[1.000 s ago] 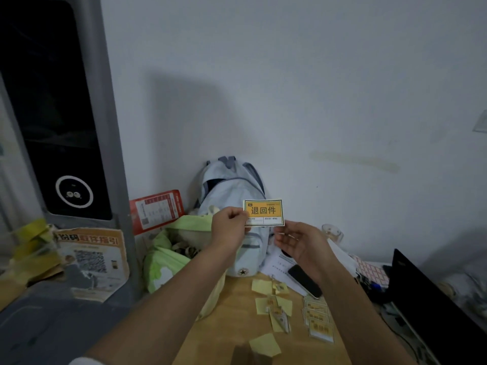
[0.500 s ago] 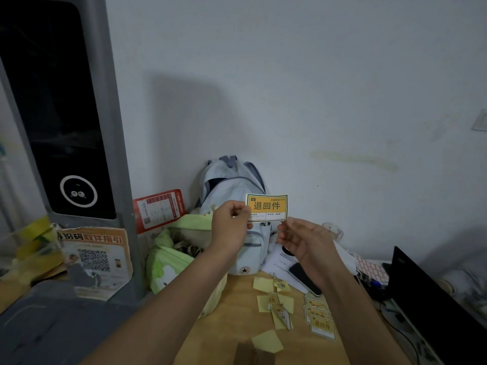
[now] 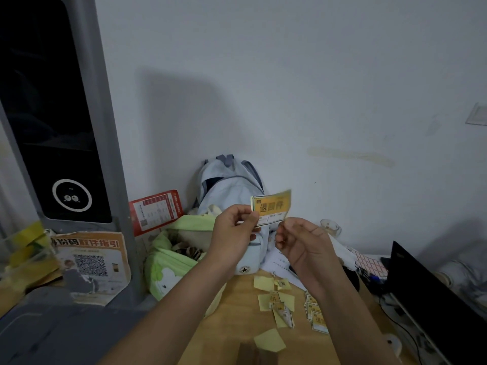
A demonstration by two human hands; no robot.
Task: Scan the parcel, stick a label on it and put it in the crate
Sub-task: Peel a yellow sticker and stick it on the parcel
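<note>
An orange-and-white label (image 3: 271, 206) with black characters is held up in front of the wall, slightly blurred. My left hand (image 3: 233, 227) pinches its lower left corner between thumb and fingers. My right hand (image 3: 300, 239) is just below the label's right edge, fingers curled toward the thumb, and whether it touches the label I cannot tell. A stack of the same labels (image 3: 316, 312) lies on the wooden table (image 3: 229, 327). No parcel or crate is in view.
Peeled yellow backing papers (image 3: 274, 299) litter the table. A pale blue backpack (image 3: 232, 185) leans on the wall, with a green bag (image 3: 168, 262) beside it. A grey kiosk (image 3: 60, 127) stands on the left, and a dark laptop (image 3: 432, 293) on the right.
The label has risen a little and tilted, and now looks blurred. My right hand's fingers have curled in under its right edge. The view has shifted slightly.
</note>
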